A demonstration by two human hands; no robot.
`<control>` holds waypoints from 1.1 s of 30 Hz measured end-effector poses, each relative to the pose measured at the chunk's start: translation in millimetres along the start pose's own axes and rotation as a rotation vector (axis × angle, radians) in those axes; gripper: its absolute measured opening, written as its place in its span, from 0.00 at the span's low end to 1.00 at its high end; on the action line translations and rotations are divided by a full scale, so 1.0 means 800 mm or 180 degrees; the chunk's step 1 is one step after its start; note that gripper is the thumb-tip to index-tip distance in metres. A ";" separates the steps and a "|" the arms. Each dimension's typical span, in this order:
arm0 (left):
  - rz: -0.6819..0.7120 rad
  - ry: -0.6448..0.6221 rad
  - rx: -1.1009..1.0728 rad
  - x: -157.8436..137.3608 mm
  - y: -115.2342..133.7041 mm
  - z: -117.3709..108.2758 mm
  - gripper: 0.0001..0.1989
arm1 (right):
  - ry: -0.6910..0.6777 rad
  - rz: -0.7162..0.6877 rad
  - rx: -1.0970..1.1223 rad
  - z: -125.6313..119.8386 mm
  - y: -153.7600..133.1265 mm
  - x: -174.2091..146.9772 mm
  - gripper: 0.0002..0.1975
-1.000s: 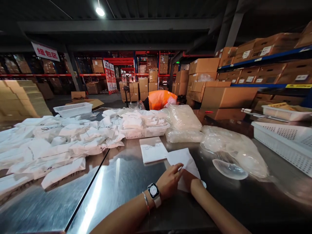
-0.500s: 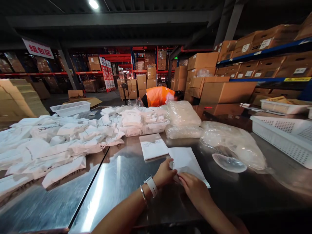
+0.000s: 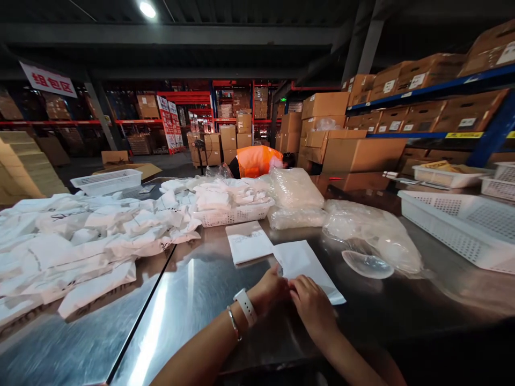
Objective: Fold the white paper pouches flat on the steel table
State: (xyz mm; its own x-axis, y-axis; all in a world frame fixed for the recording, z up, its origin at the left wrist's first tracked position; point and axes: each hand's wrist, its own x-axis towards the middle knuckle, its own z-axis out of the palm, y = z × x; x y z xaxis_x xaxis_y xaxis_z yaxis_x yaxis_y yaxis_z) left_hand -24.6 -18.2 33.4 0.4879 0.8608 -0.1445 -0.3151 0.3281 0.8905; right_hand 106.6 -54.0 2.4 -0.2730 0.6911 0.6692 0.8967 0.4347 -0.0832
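White flat bag (image 3: 308, 264) is pinned at its near edge by both hands on the steel table (image 3: 201, 300). The left hand (image 3: 269, 289) (a pale watch (image 3: 245, 306) and a thin bracelet are worn at its wrist) is curled, fingertips pressed to the bag's near left corner; the right hand (image 3: 311, 305) lies touching it, fingers bent down over the bag's near edge — whether the edge is pinched or only pressed cannot be told. The rest of the bag is spread flat, reaching away from the hands and to their right.

Just beyond the left hand a second white bag (image 3: 248, 242) with faint lettering is laid flat. Ahead and to the right of the hands a clear plastic dish (image 3: 367, 264) rests against crumpled clear film (image 3: 370, 230). Farther ahead a white basket (image 3: 233, 216) is heaped with folded white bags, and far to the left a loose pile of white bags (image 3: 80, 241) is spread. A person in an orange vest (image 3: 255, 161) is bent over beyond the table.
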 end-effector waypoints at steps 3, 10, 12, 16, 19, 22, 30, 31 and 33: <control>0.0110 -0.0050 -0.0015 0.003 -0.006 -0.001 0.28 | 0.0028 0.0107 0.0012 0.004 -0.002 0.000 0.11; 0.0672 0.0892 0.0396 0.011 -0.009 -0.011 0.44 | 0.0224 -0.0233 0.0385 0.004 -0.021 -0.010 0.13; 0.0626 0.0743 0.0500 0.010 -0.008 -0.010 0.47 | 0.0275 -0.0038 0.0457 0.006 -0.020 -0.013 0.12; 0.0496 0.0171 0.0429 0.000 -0.010 -0.003 0.45 | 0.0146 0.0343 0.0346 0.007 -0.011 -0.008 0.13; 0.0338 0.0387 0.0336 -0.004 -0.010 0.001 0.48 | -0.0061 0.0382 0.0265 0.010 -0.012 -0.003 0.10; 0.0364 0.0429 0.0339 -0.003 -0.011 0.000 0.46 | -0.0284 0.0437 0.0174 0.014 -0.017 -0.003 0.07; 0.0424 0.0786 0.0943 0.004 -0.026 -0.022 0.51 | -0.0609 0.0525 0.0673 0.021 -0.019 -0.014 0.05; 0.0442 0.0870 0.1073 0.005 -0.028 -0.026 0.53 | -0.0550 0.0537 0.0815 0.021 -0.016 -0.016 0.04; 0.0522 0.0969 0.1298 0.008 -0.029 -0.034 0.57 | -0.0324 0.0654 0.1095 0.017 -0.002 -0.025 0.04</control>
State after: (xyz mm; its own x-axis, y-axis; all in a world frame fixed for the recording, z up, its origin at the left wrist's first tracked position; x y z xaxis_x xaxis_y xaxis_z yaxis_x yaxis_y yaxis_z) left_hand -36.0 -10.2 -0.1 0.1816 0.9819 -0.0538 0.0039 0.0540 0.9985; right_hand 106.2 -60.8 -20.7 -0.1488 0.8298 0.5379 0.7720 0.4374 -0.4612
